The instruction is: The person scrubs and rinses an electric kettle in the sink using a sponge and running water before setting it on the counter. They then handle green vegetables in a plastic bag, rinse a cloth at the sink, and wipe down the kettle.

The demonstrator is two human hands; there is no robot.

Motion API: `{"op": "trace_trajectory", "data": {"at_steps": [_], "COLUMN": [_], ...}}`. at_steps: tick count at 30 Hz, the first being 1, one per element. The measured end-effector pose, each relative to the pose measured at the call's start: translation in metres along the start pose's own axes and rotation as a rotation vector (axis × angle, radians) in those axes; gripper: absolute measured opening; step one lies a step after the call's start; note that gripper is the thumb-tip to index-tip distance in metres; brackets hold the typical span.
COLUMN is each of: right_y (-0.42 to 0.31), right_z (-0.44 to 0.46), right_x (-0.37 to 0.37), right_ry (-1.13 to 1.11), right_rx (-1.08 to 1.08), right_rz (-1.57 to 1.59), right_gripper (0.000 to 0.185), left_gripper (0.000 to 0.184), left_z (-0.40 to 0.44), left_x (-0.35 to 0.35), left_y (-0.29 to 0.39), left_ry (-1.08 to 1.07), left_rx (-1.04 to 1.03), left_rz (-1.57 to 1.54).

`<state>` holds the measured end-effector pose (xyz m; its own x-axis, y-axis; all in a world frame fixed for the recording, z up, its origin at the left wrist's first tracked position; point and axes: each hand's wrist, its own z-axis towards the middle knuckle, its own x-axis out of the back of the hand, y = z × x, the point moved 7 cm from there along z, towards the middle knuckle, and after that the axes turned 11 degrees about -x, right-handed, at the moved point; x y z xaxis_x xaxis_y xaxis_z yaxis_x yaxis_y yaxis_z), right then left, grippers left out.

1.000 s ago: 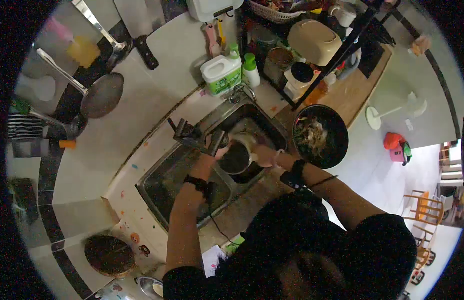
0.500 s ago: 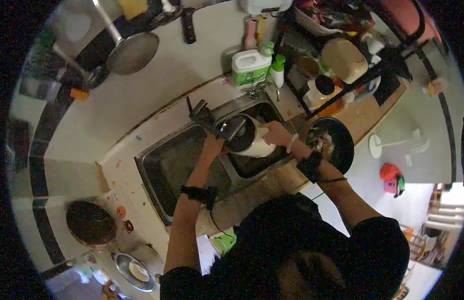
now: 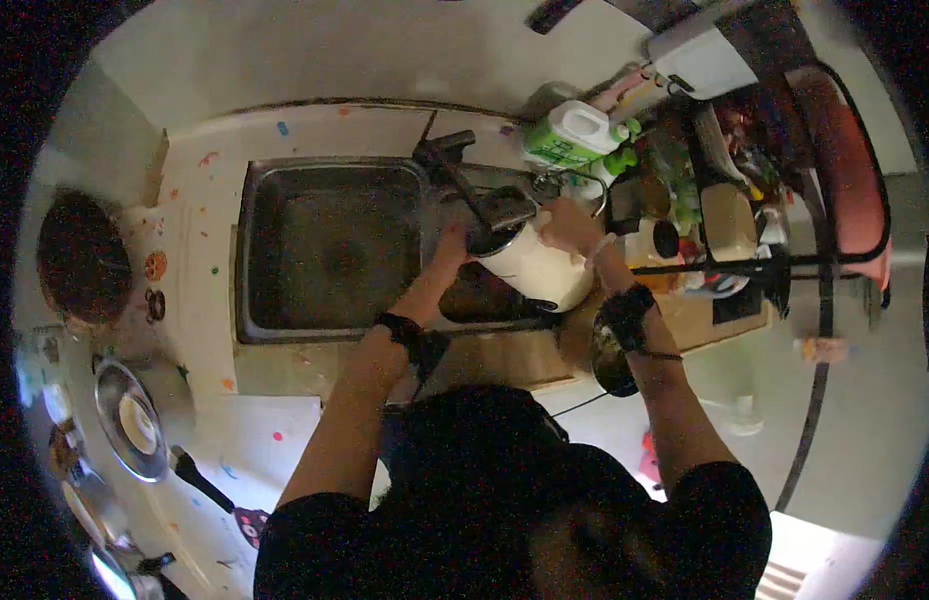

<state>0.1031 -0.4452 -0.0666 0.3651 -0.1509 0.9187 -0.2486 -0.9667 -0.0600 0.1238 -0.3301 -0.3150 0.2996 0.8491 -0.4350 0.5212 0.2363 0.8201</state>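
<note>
A cream-coloured pot (image 3: 540, 268) is tilted over the right sink basin (image 3: 472, 300), its dark opening facing the left and its base toward the lower right. My right hand (image 3: 572, 230) is closed on the pot's upper side, where a handle seems to be. At the rim, my left hand (image 3: 448, 252) grips the pot's left side; its fingertips are partly hidden. The dark tap (image 3: 453, 170) reaches over the pot's mouth. I cannot make out the pot's inside or any water.
The left sink basin (image 3: 335, 245) lies beside my left arm. Detergent jug (image 3: 575, 135) and pump bottles stand behind the tap. A rack (image 3: 705, 268) with bottles is at the right. A pan (image 3: 613, 355) sits under my right forearm. A metal bowl (image 3: 130, 420) is at the lower left.
The view has turned and shifted. The pot has tipped further, its base now swung toward the lower right with a dark emblem showing. Both hands stay on it.
</note>
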Motion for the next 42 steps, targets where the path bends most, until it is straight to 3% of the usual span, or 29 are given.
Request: {"op": "trace_trajectory", "data": {"at_steps": [2, 4, 6, 7, 9, 10, 11, 13, 14, 16, 17, 19, 21, 23, 25, 27, 29, 30, 34, 36, 38, 41, 42], "right_y": [0.003, 0.009, 0.002, 0.011, 0.026, 0.013, 0.029, 0.075, 0.055, 0.015, 0.015, -0.007, 0.015, 0.018, -0.031, -0.051, -0.084, -0.111, -0.144, -0.147, -0.150, -0.173, -0.170], "right_z": [0.001, -0.002, -0.011, -0.009, -0.006, -0.017, -0.011, 0.010, 0.005, -0.021, -0.020, -0.023, -0.001, 0.006, -0.003, 0.003, -0.002, -0.010, 0.000, 0.012, 0.017, 0.014, 0.021], "right_x": [-0.002, -0.003, -0.002, -0.010, -0.028, -0.015, -0.038, -0.094, -0.079, -0.035, -0.034, -0.020, -0.061, -0.071, -0.042, -0.036, -0.016, 0.000, -0.004, -0.015, -0.019, -0.027, -0.043], "right_ry": [0.029, 0.078, 0.228, 0.231, 0.311, 0.027, 0.020, -0.142, -0.145, -0.089, -0.086, 0.106, 0.095, 0.085, 0.191, 0.161, 0.130, -0.003, -0.279, -0.223, -0.169, -0.193, 0.012], "right_rx": [-0.001, -0.013, 0.189, 0.197, 0.193, -0.132, -0.120, -0.104, -0.089, -0.316, -0.313, 0.120, 0.060, 0.001, 0.193, 0.157, 0.127, 0.099, 0.105, 0.075, 0.043, 0.190, 0.299], "right_rz": [0.009, 0.035, -0.125, -0.126, -0.102, 0.079, 0.081, 1.204, 1.203, 0.582, 0.583, 0.335, 0.351, 0.367, 0.138, 0.120, 0.102, -0.008, -0.244, -0.255, -0.274, -0.381, -0.453], "right_gripper": [0.045, 0.045, 0.043, 0.043, 0.042, 0.043, 0.043, 0.036, 0.036, 0.030, 0.030, 0.029, 0.030, 0.032, 0.036, 0.036, 0.035, 0.035, 0.035, 0.036, 0.036, 0.032, 0.029], "left_gripper": [0.032, 0.031, 0.032, 0.032, 0.034, 0.034, 0.034, 0.028, 0.028, 0.026, 0.026, 0.022, 0.023, 0.024, 0.026, 0.028, 0.029, 0.026, 0.018, 0.021, 0.025, 0.029, 0.031], "left_z": [-0.003, -0.005, -0.032, -0.061, -0.100, -0.097, -0.090, -0.072, -0.074, -0.084, -0.084, -0.076, -0.069, -0.060, -0.024, -0.027, -0.058, -0.064, -0.042, -0.051, -0.061, -0.068, -0.072], "left_x": [0.001, 0.001, 0.004, 0.000, -0.020, -0.028, -0.034, -0.045, -0.044, -0.048, -0.045, -0.031, -0.021, 0.001, 0.029, 0.043, 0.064, 0.078, 0.139, 0.151, 0.143, 0.110, 0.099], "left_y": [0.006, 0.031, 0.090, 0.136, 0.199, 0.186, 0.177, 0.152, 0.162, 0.187, 0.195, 0.210, 0.227, 0.261, 0.265, 0.271, 0.305, 0.303, 0.162, 0.103, 0.069, 0.074, 0.087], "left_ry": [0.080, 0.089, 0.126, 0.140, 0.118, 0.094, 0.107, 0.054, 0.060, 0.027, 0.026, -0.033, -0.078, -0.051, -0.116, -0.173, -0.081, -0.039, -0.056, -0.013, -0.014, -0.060, -0.078], "left_rx": [0.012, -0.047, -0.303, -0.453, -0.628, -0.641, -0.640, -0.248, -0.261, -0.253, -0.257, -0.216, -0.038, -0.083, -0.038, 0.007, -0.301, -0.371, -0.063, 0.021, 0.028, -0.107, -0.178], "left_rz": [-0.136, -0.007, 0.344, 0.554, 0.681, 0.098, 0.102, -0.574, -0.571, -0.495, -0.493, -0.432, -0.667, -0.548, -0.536, -0.518, 0.026, 0.178, -0.222, -0.131, -0.077, 0.006, 0.043]}}
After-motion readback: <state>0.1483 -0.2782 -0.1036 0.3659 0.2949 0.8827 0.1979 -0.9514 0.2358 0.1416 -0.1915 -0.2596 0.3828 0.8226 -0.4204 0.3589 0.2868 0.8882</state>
